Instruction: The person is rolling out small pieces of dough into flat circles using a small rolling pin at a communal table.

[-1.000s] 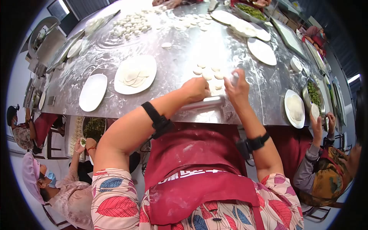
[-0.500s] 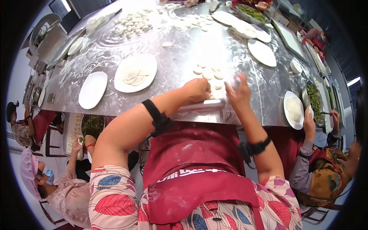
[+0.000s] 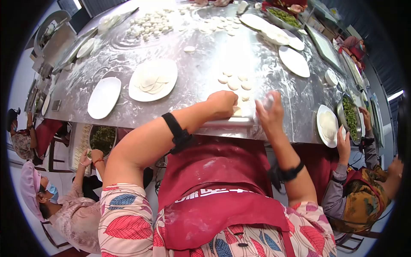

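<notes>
Here, left hand (image 3: 222, 104) curled over thin dough wrapper (image 3: 236, 112) near front edge of floured steel table (image 3: 201, 73), fingertips pinching its rim. Right hand (image 3: 270, 115) closed around end of white rolling pin (image 3: 239, 121) lying just below wrapper. Dough likely soft, light, tearable, a little tacky; best held by edge, gently. Pin stiff, probably flour-slick; grip at ends. More dough discs (image 3: 234, 81) lie just beyond; plate of wrappers (image 3: 153, 79) sits to left.
</notes>
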The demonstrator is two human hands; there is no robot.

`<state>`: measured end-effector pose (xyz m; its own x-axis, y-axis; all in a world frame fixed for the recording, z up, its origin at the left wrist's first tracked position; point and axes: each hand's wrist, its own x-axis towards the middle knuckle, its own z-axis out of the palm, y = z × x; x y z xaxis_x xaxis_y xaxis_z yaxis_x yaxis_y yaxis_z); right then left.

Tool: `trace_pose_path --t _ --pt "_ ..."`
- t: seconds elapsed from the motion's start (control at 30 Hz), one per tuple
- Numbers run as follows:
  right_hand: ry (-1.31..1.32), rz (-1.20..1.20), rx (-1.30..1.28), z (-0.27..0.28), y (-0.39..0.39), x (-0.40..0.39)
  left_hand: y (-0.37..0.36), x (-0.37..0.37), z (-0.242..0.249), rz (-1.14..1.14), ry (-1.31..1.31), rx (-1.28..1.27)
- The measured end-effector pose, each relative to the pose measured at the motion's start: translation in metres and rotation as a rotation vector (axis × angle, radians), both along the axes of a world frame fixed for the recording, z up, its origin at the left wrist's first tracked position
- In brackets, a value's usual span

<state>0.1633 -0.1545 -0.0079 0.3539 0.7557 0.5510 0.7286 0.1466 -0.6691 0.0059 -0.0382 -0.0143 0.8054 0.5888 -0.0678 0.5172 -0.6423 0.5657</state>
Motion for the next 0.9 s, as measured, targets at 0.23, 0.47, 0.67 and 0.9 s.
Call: trace_pose_path --t 0.23,0.47,0.67,0.9 --pt "0.058 -0.003 0.045 -0.007 0.001 -0.002 0.001 -0.016 0.004 0.028 -0.039 -0.198" --pt "-0.036 -0.007 0.062 0.002 0.011 -0.003 0.009 -0.003 0.01 -0.016 0.056 -0.099" --pt "0.145 0.0 -0.014 -0.008 -0.027 -0.009 0.0 -0.019 0.008 0.027 0.019 -0.222" --pt "-0.039 -0.034 0.075 -0.003 0.043 0.001 0.016 0.003 0.004 0.057 0.043 -0.103"
